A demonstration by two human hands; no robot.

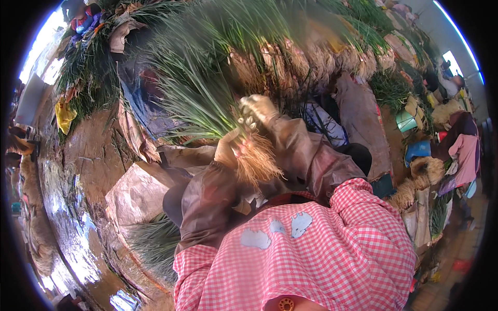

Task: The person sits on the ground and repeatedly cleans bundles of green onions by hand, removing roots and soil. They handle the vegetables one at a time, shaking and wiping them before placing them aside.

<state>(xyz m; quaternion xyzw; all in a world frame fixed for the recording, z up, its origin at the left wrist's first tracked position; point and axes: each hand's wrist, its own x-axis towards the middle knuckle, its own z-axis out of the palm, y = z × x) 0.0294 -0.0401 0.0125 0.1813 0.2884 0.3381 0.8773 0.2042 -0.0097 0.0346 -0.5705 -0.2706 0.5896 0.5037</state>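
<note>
My left hand (227, 149) is closed around the lower stems of a bunch of spring onions (210, 105). The long green leaves fan towards the upper left, and the pale brown roots (256, 159) hang towards my lap. Small pinkish bulbs show just beside my fingers. My right hand (260, 109) is curled at the far side of the bunch, close to some whitish bulb ends (247, 123). Whether its fingers pinch a stem is hidden. Brown waterproof sleeves (311, 151) cover both forearms.
Ahead lies a long row of rooted spring onions (303, 58). Sacking (138, 190) and more green leaves (155, 241) are at my left. A root pile (404, 190) and a blue container (417, 152) stand right. Other people (465, 155) sit nearby. The left floor (74, 217) looks wet.
</note>
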